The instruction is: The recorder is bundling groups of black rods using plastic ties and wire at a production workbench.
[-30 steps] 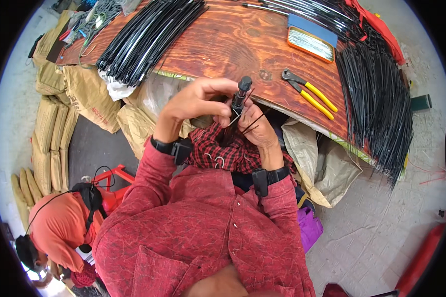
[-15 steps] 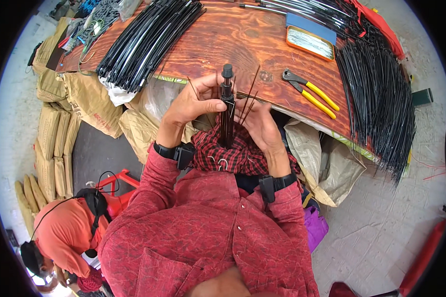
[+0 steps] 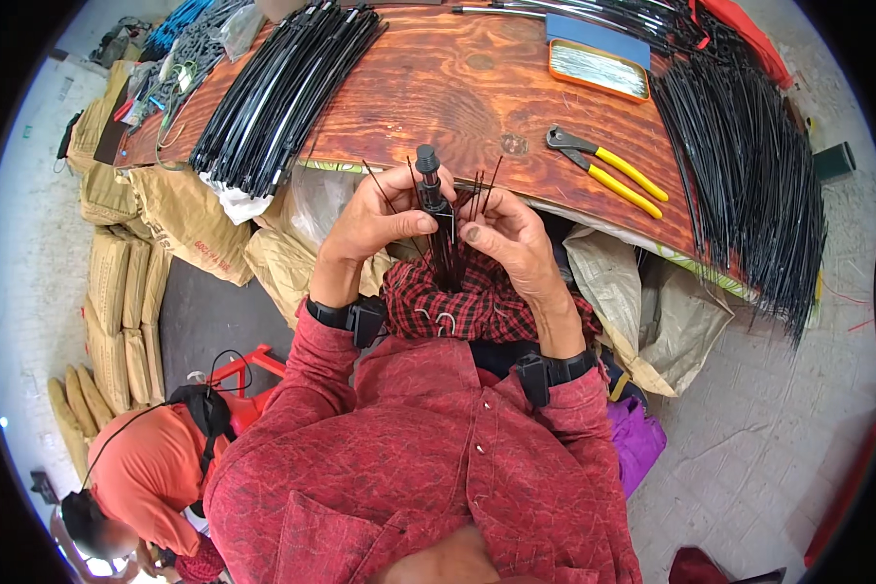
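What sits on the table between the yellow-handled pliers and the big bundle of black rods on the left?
Head view: only bare wooden table lies between the pliers and the rod bundle.

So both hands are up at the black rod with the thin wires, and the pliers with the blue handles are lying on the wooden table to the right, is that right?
Not quite: the pliers have yellow handles, not blue. The head view shows them lying on the wooden table to the right, while the left hand and right hand are both up at the black rod with the thin wires.
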Action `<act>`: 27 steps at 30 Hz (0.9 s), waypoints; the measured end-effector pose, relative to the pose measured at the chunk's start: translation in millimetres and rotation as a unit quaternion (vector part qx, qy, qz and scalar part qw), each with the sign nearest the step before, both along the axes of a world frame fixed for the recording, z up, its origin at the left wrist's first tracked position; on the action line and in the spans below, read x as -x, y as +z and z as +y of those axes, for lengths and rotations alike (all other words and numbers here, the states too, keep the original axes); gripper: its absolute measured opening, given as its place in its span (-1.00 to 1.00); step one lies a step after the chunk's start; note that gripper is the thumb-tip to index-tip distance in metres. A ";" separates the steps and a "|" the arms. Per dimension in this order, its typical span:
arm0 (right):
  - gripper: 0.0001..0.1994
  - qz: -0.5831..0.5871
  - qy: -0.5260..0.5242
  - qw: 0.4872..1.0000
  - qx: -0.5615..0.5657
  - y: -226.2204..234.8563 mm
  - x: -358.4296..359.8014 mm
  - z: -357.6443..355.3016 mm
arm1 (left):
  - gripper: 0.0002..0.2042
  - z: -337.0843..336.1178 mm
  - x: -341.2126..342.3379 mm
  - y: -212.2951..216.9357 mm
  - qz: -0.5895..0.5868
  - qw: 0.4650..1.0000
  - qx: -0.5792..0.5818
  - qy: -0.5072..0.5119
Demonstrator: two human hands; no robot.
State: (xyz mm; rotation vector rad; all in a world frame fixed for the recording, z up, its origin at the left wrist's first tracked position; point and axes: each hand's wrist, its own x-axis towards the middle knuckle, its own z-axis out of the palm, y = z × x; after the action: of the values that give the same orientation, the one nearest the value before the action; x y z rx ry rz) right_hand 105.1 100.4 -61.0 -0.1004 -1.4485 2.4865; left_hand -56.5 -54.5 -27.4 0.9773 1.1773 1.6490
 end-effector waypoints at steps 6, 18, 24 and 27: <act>-0.85 -0.012 -0.010 0.999 -0.029 -2.2 2.1 0.7 | -0.63 5.1 -3.2 3.3 0.000 1.000 0.002 -0.016; -0.87 -0.054 -0.050 0.987 -0.141 -8.2 1.3 0.5 | -0.62 8.4 -6.1 -2.9 -0.004 1.000 -0.006 -0.008; -0.85 -0.046 -0.047 0.992 -0.107 -8.5 1.8 -3.4 | -0.57 9.0 -3.8 -13.5 -0.003 1.000 -0.023 -0.018; -0.85 -0.044 -0.049 0.991 -0.117 -6.0 1.8 -3.3 | -0.60 9.0 -1.7 -18.6 -0.021 0.999 -0.031 -0.028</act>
State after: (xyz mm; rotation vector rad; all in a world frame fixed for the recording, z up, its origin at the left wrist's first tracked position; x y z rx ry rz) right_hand 103.3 97.1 -67.0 -0.2318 -1.7164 2.2423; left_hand -54.8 -45.5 -46.0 1.0000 1.0665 1.6623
